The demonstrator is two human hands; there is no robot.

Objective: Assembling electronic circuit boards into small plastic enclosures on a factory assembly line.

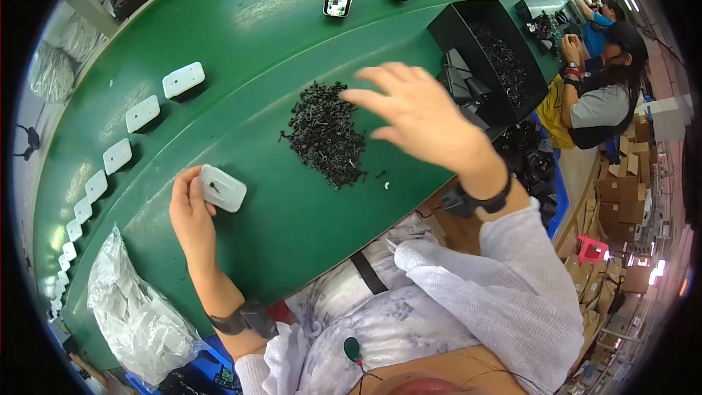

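My left hand (191, 205) grips a white plastic housing (231, 192) by its left edge, just above the green table. On the face of that housing lies a small black part (213, 186); its exact kind is too small to tell. Spread fingers mark my right hand (420, 113), which hovers at the right side of a heap of small black plastic parts (322, 135). Nothing shows between those fingers. A loose black part (381, 173) and a small white scrap (387, 186) lie beside the heap.
White housings (142, 113) stand in a line along the left. Black housings with circuit boards (338, 0) sit at the far side. A black bin (475, 51) holds more small parts, right. A clear plastic bag (135, 307) lies near left. Another person (603, 95) works at right.
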